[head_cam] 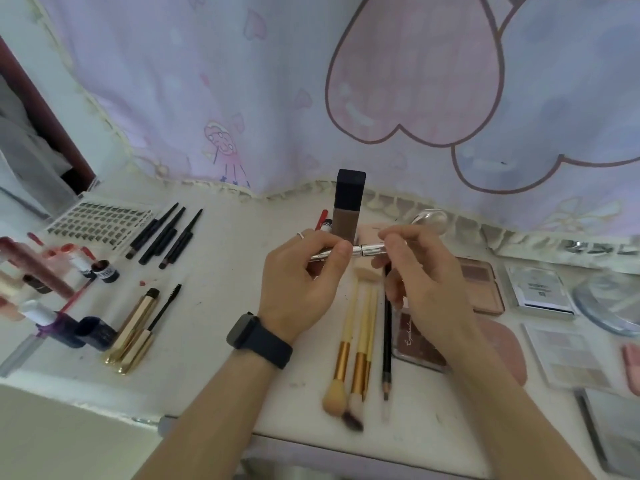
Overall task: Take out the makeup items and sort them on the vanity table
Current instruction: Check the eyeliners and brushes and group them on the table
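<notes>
Mid-sort here, I'd say: most of the stuff is already laid out in groups on the table (221,271). Both hands are on one silver pen (369,250), held level just in front of the brown bottle (349,209). The left hand (301,278) is wrapped round one end and the right hand (422,282) pinches the other (capping it or pulling it open, can't tell). Next is probably picking its group, either the black pens (162,233) back left or next to the brushes (360,341), and laying it down in line.
</notes>
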The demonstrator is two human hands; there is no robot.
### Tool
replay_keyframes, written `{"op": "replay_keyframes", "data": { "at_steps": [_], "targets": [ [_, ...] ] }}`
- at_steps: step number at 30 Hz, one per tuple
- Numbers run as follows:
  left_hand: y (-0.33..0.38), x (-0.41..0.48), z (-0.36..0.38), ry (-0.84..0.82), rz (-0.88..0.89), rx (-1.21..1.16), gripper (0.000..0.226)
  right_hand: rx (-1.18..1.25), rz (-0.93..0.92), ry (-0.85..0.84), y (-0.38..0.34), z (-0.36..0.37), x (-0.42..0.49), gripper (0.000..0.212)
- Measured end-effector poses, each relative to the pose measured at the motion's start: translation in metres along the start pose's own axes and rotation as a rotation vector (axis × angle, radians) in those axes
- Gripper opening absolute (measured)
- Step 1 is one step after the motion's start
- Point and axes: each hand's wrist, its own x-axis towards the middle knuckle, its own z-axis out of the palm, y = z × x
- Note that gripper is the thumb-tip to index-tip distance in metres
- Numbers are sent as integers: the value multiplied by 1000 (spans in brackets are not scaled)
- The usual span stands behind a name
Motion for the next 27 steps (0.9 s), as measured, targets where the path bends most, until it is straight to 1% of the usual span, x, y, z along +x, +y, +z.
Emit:
{"op": "replay_keyframes", "data": {
  "at_steps": [1,2,4,6,9,11,12,14,16,20,24,27],
  "targets": [
    [-1,0,1,-3,1,3,23,-24,11,9,0,0,0,19],
    [-1,0,1,-8,2,6,24,-54,16,16,1,-1,1,21],
    [-2,0,2,-16,7,10,25,-86,15,27,1,-3,2,13],
    [-2,0,2,-11,6,6,24,-56,12,12,1,-4,2,6],
    [-1,0,0,1,4,-6,23,-39,12,-8,-2,-4,1,11],
    [-1,0,1,-9,8,4,25,-73,22,8,-3,-3,0,22],
    [-1,0,1,-12,10,10,26,-83,22,14,-2,-3,0,24],
    [-2,0,2,-12,11,16,26,-86,10,17,0,-4,1,18],
    [-2,0,2,-10,7,15,26,-64,-9,13,1,-5,2,9],
    [0,0,0,-5,-11,5,18,-71,-88,32,2,-7,2,15],
    [-3,1,-1,32,-57,-12,29,-53,-152,110,0,-9,2,17],
    [-3,1,-1,39,-90,-26,32,-26,-191,161,-1,-10,1,13]
  ]
}}
